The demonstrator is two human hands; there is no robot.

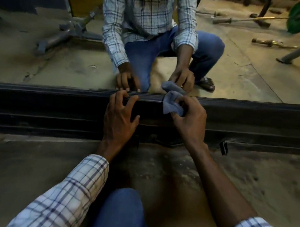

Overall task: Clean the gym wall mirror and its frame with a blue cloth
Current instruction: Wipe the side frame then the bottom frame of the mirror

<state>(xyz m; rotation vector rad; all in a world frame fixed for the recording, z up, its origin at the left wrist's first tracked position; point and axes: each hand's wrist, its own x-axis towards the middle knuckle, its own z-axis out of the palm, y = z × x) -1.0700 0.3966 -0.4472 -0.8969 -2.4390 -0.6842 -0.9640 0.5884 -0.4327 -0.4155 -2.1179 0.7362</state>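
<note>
The wall mirror (56, 56) fills the upper half of the view, with its dark ridged bottom frame (40, 101) running across the middle just above the floor. My right hand (189, 117) pinches a bunched blue cloth (171, 103) against the top edge of the frame, where frame meets glass. To the left of it, my left hand (119, 116) rests on the frame with its fingers curled over the upper ridge. Both hands and the cloth show again as reflections in the glass.
The dusty concrete floor (21, 162) reaches up to the frame, and my bent knee in blue jeans (122, 216) is at the bottom centre. The mirror reflects a crouching person, a grey machine base (64, 32) and a barbell with a green plate (299, 17).
</note>
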